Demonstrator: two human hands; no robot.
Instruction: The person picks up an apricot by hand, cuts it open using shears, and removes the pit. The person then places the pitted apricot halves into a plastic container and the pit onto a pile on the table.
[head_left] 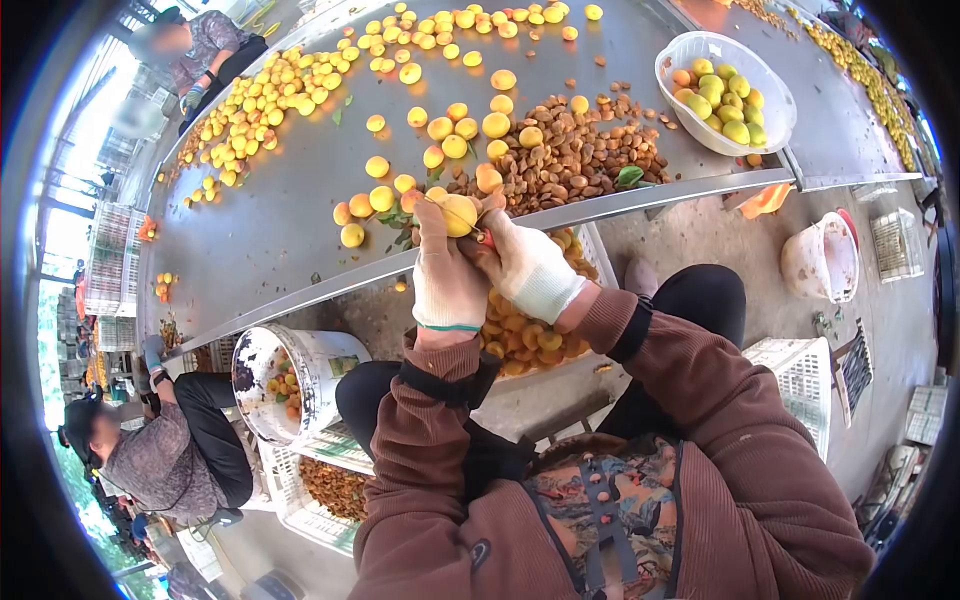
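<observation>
My left hand (pixel 450 275), in a white glove with bare fingertips, is closed on a yellow apricot (pixel 458 215) above the metal table's front edge. My right hand (pixel 530 265), gloved the same way, is closed around a small tool with a red handle (pixel 484 238), its thin end against the fruit. Behind my hands lies a heap of brown pits (pixel 575 160). Loose apricots (pixel 381 198) rest on the table just left of the heap. Below my hands, a crate holds many orange apricot pieces (pixel 530 335).
A white plastic basket (pixel 775 85) of greenish fruit stands at the table's right. A white bucket (pixel 320 375) sits below left, near a crate of pits (pixel 335 488). Another bucket (pixel 805 262) stands right. Co-workers (pixel 165 450) sit at the left and upper left (pixel 205 45).
</observation>
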